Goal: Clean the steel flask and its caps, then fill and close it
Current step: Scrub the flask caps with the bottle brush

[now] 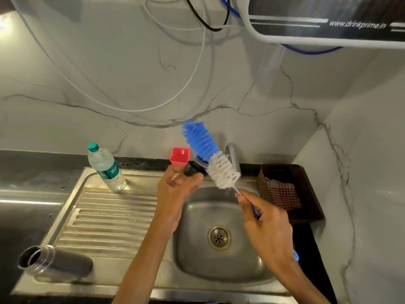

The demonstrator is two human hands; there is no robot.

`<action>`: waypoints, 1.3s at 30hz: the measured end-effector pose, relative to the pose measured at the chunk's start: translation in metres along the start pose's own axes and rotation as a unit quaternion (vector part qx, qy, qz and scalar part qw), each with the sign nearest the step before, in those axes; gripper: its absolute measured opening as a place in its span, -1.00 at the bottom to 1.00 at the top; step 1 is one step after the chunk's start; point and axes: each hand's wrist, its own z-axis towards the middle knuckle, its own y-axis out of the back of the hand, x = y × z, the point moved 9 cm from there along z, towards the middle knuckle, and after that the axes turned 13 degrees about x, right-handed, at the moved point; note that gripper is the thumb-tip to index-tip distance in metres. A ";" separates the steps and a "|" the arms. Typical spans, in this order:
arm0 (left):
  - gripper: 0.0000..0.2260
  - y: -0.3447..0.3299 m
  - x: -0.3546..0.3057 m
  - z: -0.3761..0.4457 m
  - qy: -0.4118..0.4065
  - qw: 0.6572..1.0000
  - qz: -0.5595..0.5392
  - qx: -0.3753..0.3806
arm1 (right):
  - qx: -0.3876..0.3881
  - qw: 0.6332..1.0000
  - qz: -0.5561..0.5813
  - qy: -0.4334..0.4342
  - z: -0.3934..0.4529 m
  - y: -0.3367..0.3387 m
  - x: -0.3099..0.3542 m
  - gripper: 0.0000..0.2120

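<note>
The steel flask [57,263] lies on its side, uncapped, at the front left corner of the sink's draining board [105,218]. My left hand [175,194] holds a small dark cap [194,170] above the basin's back edge, partly hidden by my fingers. My right hand [266,227] grips the blue handle of a bottle brush [210,156]. Its blue and white bristles point up and left, beside the cap. A red cup-like cap [180,156] stands behind my left fingers.
The steel basin [219,255] with its drain lies under both hands, the tap [233,155] behind the brush. A plastic water bottle [106,166] stands at the draining board's back. A brown basket [306,172] with a checked cloth sits at the right. A water purifier hangs top right.
</note>
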 end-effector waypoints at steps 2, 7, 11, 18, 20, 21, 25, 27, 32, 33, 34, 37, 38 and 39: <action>-0.65 -0.017 -0.005 -0.007 -0.004 0.993 0.107 0.052 | 0.003 1.000 0.013 -0.006 0.006 0.001 -0.001 -0.74; -0.68 0.019 -0.025 -0.003 0.004 0.994 0.062 -0.091 | -0.013 0.999 -0.045 0.019 -0.005 0.004 0.007 -0.76; -0.62 0.006 -0.021 -0.007 0.027 0.970 0.242 0.019 | -0.023 0.998 -0.054 0.024 -0.005 0.000 0.011 -0.77; -0.66 0.026 -0.032 -0.012 -0.014 0.976 0.214 -0.046 | -0.013 0.996 -0.087 0.028 -0.009 -0.006 0.011 -0.76; -0.62 0.011 -0.029 -0.011 -0.007 0.962 0.272 0.035 | -0.016 0.994 -0.103 0.029 -0.009 -0.008 0.014 -0.78; -0.60 0.002 -0.018 -0.014 0.011 0.949 0.304 0.078 | -0.019 0.993 -0.112 0.026 -0.006 -0.009 0.014 -0.78; -0.58 -0.013 0.019 -0.028 0.031 0.918 0.363 0.156 | -0.008 0.993 -0.116 0.023 0.004 -0.017 0.019 -0.79; -0.57 0.010 0.021 -0.031 0.026 0.926 0.363 0.099 | 0.005 0.991 -0.135 0.018 0.008 -0.022 0.023 -0.79; -0.56 0.087 0.014 -0.058 0.016 0.947 0.318 -0.053 | 0.015 0.977 -0.214 0.020 0.018 -0.024 0.028 -0.87; -0.58 0.101 0.018 -0.066 0.023 0.952 0.296 -0.070 | 0.029 0.975 -0.218 0.018 0.020 -0.027 0.028 -0.86; -0.61 0.114 0.024 -0.075 0.032 0.957 0.275 -0.084 | 0.043 0.976 -0.215 0.014 0.022 -0.032 0.028 -0.84; -0.68 0.149 0.047 -0.102 0.083 0.963 0.231 -0.113 | 0.086 0.978 -0.190 -0.007 0.027 -0.047 0.026 -0.83; -0.66 0.160 0.058 -0.110 0.104 0.965 0.207 -0.121 | 0.099 0.978 -0.183 -0.014 0.028 -0.053 0.025 -0.83; -0.61 0.172 0.068 -0.120 0.125 0.967 0.178 -0.132 | 0.114 0.978 -0.175 -0.018 0.028 -0.061 0.027 -0.82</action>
